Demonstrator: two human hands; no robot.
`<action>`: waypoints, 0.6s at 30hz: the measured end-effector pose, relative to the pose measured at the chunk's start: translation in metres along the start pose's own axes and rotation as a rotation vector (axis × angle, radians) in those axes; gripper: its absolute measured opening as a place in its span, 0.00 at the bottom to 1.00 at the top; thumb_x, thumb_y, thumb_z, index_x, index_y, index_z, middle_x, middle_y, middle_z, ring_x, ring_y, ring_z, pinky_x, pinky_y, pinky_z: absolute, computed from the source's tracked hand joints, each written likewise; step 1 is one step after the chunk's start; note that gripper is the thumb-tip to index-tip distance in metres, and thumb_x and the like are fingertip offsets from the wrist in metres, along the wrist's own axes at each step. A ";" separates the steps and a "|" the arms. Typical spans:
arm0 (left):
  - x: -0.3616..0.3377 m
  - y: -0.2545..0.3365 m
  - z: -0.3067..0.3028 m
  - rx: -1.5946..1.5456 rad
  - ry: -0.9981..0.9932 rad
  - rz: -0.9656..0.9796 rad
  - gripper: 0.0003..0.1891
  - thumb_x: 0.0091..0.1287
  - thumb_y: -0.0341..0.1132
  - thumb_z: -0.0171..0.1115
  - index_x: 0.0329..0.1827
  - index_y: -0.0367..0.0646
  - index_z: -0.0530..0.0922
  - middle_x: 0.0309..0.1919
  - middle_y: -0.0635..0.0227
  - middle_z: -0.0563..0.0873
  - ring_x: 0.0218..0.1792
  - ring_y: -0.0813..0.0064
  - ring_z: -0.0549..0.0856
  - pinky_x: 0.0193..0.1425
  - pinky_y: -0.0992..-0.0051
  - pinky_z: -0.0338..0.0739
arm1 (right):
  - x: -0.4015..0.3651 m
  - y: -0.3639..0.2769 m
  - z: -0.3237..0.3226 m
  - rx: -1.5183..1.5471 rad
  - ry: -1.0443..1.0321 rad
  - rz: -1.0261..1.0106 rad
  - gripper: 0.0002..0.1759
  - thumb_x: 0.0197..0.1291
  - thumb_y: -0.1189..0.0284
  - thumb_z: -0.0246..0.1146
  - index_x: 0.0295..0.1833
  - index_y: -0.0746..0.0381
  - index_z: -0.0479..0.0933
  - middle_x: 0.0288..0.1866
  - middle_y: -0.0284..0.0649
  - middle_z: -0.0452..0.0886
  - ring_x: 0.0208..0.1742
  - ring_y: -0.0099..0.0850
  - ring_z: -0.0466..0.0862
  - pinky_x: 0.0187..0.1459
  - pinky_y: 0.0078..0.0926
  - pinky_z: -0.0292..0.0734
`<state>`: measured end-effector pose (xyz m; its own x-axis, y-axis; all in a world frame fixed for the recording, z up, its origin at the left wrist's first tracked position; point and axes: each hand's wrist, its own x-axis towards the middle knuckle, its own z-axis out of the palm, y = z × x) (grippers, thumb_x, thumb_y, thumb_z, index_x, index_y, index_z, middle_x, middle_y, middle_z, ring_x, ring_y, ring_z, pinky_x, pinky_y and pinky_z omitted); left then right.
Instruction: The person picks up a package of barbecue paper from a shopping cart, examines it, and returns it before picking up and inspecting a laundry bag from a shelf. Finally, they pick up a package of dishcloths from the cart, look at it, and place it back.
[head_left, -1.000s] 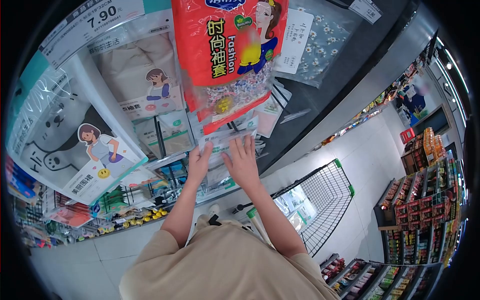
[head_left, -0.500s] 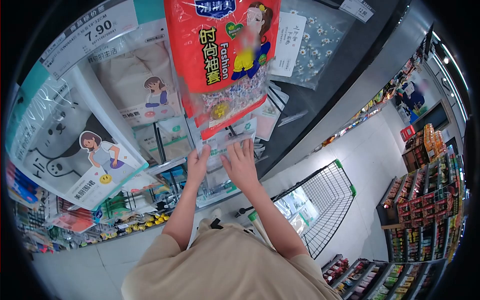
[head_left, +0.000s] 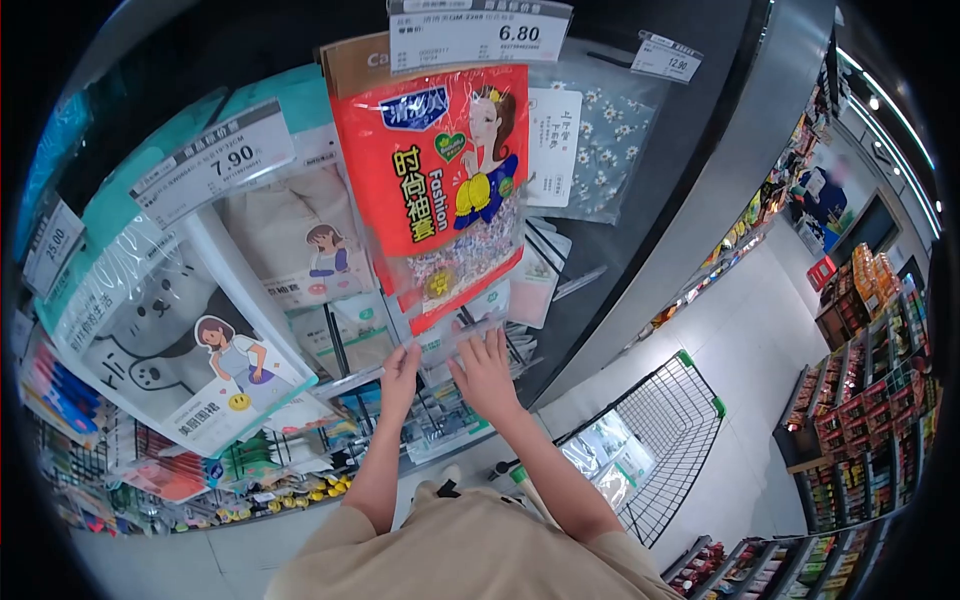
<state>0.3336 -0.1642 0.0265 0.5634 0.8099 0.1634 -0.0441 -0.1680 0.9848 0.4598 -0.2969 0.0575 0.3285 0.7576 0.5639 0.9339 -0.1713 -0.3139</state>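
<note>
Both my hands are at a hanging display, just beneath a red packet of sleeve covers [head_left: 435, 190]. My left hand [head_left: 400, 378] is closed beside a clear-and-white packet [head_left: 437, 350]; what its fingers hold is hidden. My right hand [head_left: 485, 372] lies across the right side of that packet, fingers stretched out and slightly bent, touching the plastic. Overhead, the red packet hangs under a 6.80 price tag [head_left: 480, 35]. To its left hang a beige sleeve packet [head_left: 300, 235] and a grey apron packet [head_left: 170, 330].
A daisy-patterned blue packet [head_left: 600, 140] hangs at the right end of the rack. Behind my right arm stands a wire shopping cart [head_left: 675, 430] with flat packets in it. Stocked shelves [head_left: 870, 410] line the far side of the aisle. A person [head_left: 828, 190] is far off.
My view has tilted up, so the rack sits lower and the 6.80 tag shows. My hands remain at the packet below the red one; the left fingers look more closed.
</note>
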 end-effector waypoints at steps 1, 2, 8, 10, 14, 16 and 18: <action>-0.004 0.001 0.000 0.003 -0.002 0.013 0.16 0.76 0.41 0.59 0.50 0.33 0.82 0.36 0.73 0.85 0.39 0.85 0.77 0.45 0.82 0.72 | 0.001 0.000 -0.001 0.008 -0.033 0.007 0.20 0.66 0.65 0.60 0.60 0.64 0.72 0.68 0.51 0.68 0.71 0.62 0.62 0.73 0.64 0.51; -0.008 0.002 0.001 0.013 0.052 0.009 0.16 0.76 0.40 0.58 0.51 0.33 0.82 0.38 0.71 0.85 0.41 0.85 0.78 0.47 0.82 0.72 | 0.002 0.000 -0.002 0.007 -0.019 0.004 0.20 0.66 0.65 0.60 0.60 0.64 0.72 0.68 0.51 0.68 0.71 0.62 0.62 0.73 0.64 0.51; -0.024 -0.012 -0.016 -0.029 0.120 0.039 0.16 0.77 0.38 0.57 0.54 0.32 0.81 0.43 0.64 0.87 0.46 0.80 0.81 0.54 0.79 0.74 | 0.011 -0.006 -0.011 0.010 0.025 -0.014 0.24 0.66 0.66 0.60 0.66 0.58 0.71 0.74 0.51 0.64 0.74 0.61 0.58 0.73 0.63 0.51; -0.030 -0.015 -0.023 -0.116 0.103 0.028 0.16 0.77 0.38 0.56 0.54 0.32 0.81 0.44 0.63 0.87 0.46 0.79 0.82 0.54 0.78 0.75 | 0.014 -0.007 -0.009 -0.016 -0.006 -0.012 0.34 0.68 0.64 0.59 0.77 0.56 0.61 0.73 0.55 0.63 0.77 0.63 0.52 0.74 0.62 0.49; -0.044 -0.019 -0.029 -0.196 0.172 -0.011 0.16 0.77 0.37 0.55 0.54 0.30 0.80 0.45 0.61 0.88 0.46 0.76 0.85 0.53 0.75 0.77 | 0.016 -0.006 0.004 -0.009 -0.005 0.009 0.35 0.67 0.63 0.59 0.78 0.53 0.60 0.78 0.52 0.58 0.78 0.62 0.52 0.73 0.65 0.49; -0.049 -0.018 -0.032 -0.206 0.182 -0.006 0.16 0.77 0.37 0.54 0.54 0.30 0.80 0.45 0.60 0.88 0.46 0.75 0.85 0.52 0.74 0.78 | 0.018 -0.006 0.009 0.014 -0.008 0.018 0.35 0.67 0.63 0.59 0.78 0.53 0.59 0.79 0.52 0.57 0.79 0.62 0.51 0.73 0.66 0.49; -0.053 -0.015 -0.031 -0.242 0.121 -0.031 0.16 0.78 0.37 0.54 0.54 0.30 0.80 0.44 0.60 0.88 0.44 0.74 0.86 0.51 0.74 0.79 | 0.019 -0.005 0.010 0.010 -0.006 0.003 0.35 0.67 0.62 0.59 0.78 0.54 0.59 0.79 0.52 0.57 0.79 0.62 0.50 0.72 0.66 0.49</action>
<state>0.2790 -0.1876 0.0053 0.4655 0.8762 0.1244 -0.2323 -0.0146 0.9725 0.4596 -0.2755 0.0624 0.3303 0.7608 0.5587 0.9315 -0.1671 -0.3232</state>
